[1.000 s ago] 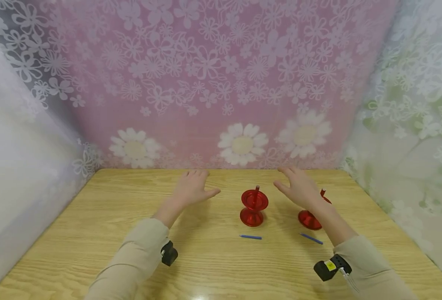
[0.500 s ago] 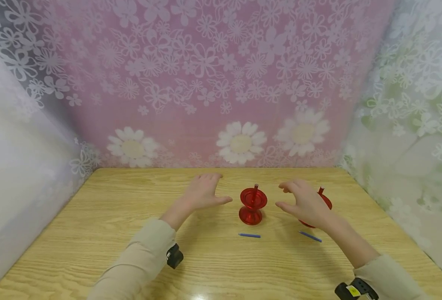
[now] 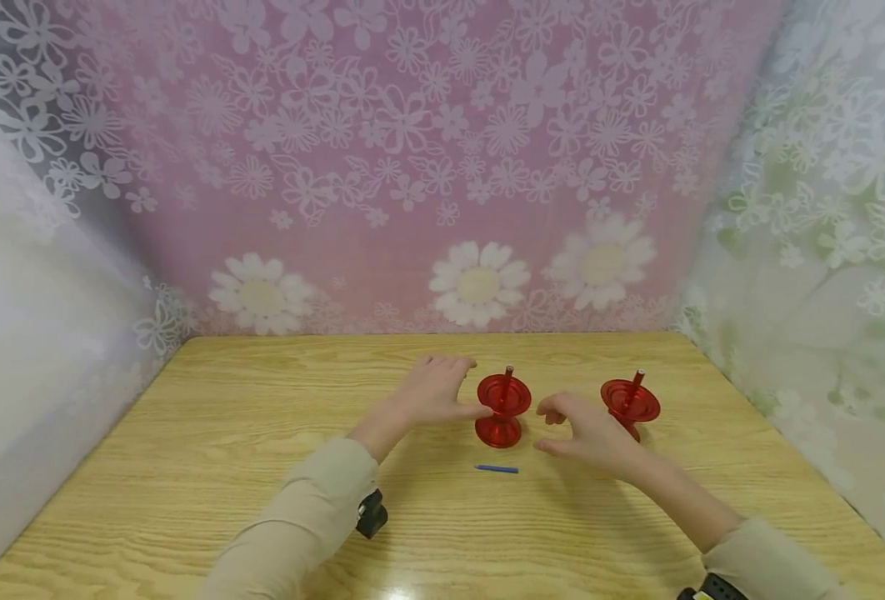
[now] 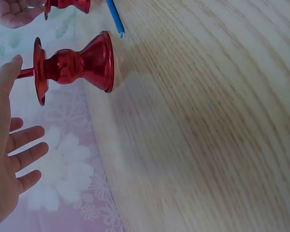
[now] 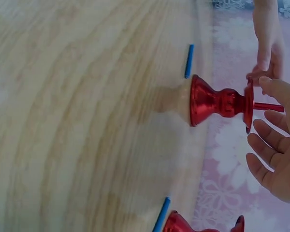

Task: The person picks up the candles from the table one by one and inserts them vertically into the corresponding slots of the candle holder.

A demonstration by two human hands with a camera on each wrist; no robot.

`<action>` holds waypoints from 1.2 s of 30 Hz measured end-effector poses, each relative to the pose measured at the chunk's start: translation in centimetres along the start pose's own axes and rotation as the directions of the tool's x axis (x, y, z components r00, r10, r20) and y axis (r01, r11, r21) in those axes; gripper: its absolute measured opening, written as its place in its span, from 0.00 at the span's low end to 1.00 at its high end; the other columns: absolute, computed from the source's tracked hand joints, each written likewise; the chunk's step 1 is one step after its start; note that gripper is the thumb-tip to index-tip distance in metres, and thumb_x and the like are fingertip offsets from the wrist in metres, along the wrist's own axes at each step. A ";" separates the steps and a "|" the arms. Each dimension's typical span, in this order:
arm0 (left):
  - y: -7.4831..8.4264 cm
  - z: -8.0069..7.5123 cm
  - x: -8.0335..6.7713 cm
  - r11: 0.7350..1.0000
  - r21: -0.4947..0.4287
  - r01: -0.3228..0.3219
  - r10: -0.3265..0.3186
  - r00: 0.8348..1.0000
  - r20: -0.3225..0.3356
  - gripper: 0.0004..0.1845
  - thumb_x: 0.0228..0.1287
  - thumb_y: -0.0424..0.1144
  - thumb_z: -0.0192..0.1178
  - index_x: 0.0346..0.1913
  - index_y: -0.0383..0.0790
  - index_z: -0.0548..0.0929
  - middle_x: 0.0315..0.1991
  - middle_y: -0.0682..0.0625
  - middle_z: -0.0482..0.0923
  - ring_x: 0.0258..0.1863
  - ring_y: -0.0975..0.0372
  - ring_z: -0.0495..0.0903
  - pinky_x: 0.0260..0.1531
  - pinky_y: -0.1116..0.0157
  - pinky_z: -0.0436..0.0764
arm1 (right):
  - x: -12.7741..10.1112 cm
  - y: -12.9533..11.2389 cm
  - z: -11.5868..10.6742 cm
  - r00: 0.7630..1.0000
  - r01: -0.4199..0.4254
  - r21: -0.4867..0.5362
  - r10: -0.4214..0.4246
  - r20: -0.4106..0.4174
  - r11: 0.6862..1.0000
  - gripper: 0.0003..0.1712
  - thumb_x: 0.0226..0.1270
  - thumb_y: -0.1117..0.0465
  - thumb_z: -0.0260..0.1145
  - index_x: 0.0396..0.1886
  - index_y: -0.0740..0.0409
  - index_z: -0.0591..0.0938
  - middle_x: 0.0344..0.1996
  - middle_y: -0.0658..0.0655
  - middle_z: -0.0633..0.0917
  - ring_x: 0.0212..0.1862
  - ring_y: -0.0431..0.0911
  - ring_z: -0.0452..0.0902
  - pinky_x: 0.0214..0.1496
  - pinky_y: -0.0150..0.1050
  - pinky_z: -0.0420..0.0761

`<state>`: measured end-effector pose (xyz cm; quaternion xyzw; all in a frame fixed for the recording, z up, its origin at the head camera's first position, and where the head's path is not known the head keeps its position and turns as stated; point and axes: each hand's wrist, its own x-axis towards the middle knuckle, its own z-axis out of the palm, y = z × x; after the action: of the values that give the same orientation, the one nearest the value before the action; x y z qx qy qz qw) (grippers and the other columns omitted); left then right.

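Observation:
Two red metal candle holders stand upright on the table, each with a dish and a central upright post. My left hand (image 3: 438, 396) is beside the left candle holder (image 3: 501, 431), fingers spread. Its thumb overlaps the dish in the head view; whether it touches I cannot tell. On that holder's other side, my right hand (image 3: 588, 433) hovers with loosely bent fingers, holding nothing. Behind it stands the right candle holder (image 3: 632, 402), its base partly covered. A thin blue candle (image 3: 497, 469) lies before the left holder. Another blue candle (image 5: 161, 215) shows in the right wrist view, hidden in the head view.
The wooden table (image 3: 262, 400) ends at a pink flowered cloth (image 3: 382, 208) behind. Pale cloths hang at the left and right sides. A small black camera (image 3: 371, 512) is strapped to the left wrist.
Both hands have come closer to the left candle holder: the left moved right, the right moved down and slightly left. The right holder's dish is uncovered; the right candle is now hidden by the arm.

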<state>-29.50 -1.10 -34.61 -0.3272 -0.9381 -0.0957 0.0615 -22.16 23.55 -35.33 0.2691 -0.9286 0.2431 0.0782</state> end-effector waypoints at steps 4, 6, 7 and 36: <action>0.4 0.4 0.3 1.000 0.005 -0.014 0.014 1.000 0.011 0.42 0.55 0.68 0.54 0.64 0.41 0.67 0.57 0.50 0.72 0.58 0.56 0.69 0.58 0.55 0.62 | 0.0 0.3 1.0 0.999 -0.020 0.077 0.016 0.046 0.997 0.22 0.53 0.55 0.72 0.43 0.63 0.78 0.37 0.54 0.79 0.40 0.46 0.73 0.43 0.44 0.75; 0.5 0.6 0.4 1.000 0.008 -0.015 0.015 1.000 0.022 0.42 0.55 0.69 0.53 0.65 0.42 0.67 0.59 0.49 0.71 0.59 0.55 0.67 0.59 0.55 0.61 | 0.1 0.5 1.4 0.998 -0.023 0.113 0.016 0.065 0.993 0.22 0.53 0.54 0.72 0.42 0.63 0.78 0.36 0.54 0.79 0.39 0.46 0.73 0.42 0.43 0.75; 0.6 0.7 0.4 1.000 0.011 -0.016 0.016 0.999 0.027 0.42 0.55 0.69 0.52 0.65 0.42 0.67 0.59 0.49 0.70 0.60 0.55 0.67 0.59 0.55 0.61 | 0.1 0.5 1.6 0.997 -0.017 0.134 0.007 0.072 0.991 0.21 0.53 0.53 0.72 0.42 0.63 0.79 0.35 0.54 0.79 0.39 0.46 0.73 0.42 0.43 0.75; 1.2 1.6 0.8 0.999 0.041 -0.031 0.029 0.998 0.049 0.34 0.59 0.68 0.49 0.56 0.45 0.73 0.51 0.53 0.74 0.53 0.58 0.70 0.55 0.58 0.64 | 1.7 0.6 5.7 0.974 -0.095 0.271 0.033 0.226 0.958 0.13 0.54 0.61 0.71 0.35 0.64 0.80 0.26 0.49 0.77 0.30 0.37 0.69 0.32 0.31 0.71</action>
<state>-29.46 0.69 -35.80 -0.3423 -0.9360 -0.0671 0.0468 -23.94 20.42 -40.03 0.2722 -0.8961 0.3432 -0.0715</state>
